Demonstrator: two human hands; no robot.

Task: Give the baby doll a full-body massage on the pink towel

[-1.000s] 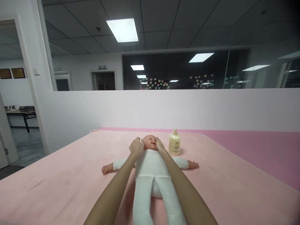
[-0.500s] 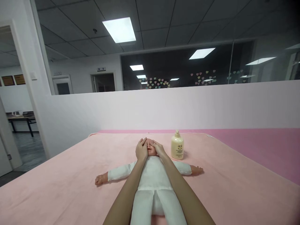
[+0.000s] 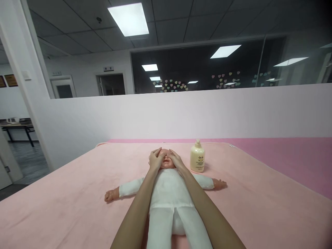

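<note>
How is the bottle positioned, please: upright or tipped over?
Upright: the bottle stands on its base on the pink blanket, with its pump head at the top.

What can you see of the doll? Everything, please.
The doll lies face up on the pink cloth, arms spread sideways, legs toward the camera and cut off by the frame. Torso and limbs look like white fabric; head and hands look like smooth, pinkish plastic. The left grip and right grip rest against the sides of its head, thumbs over the upper face. The eyes are hidden; the mouth shows.
</note>
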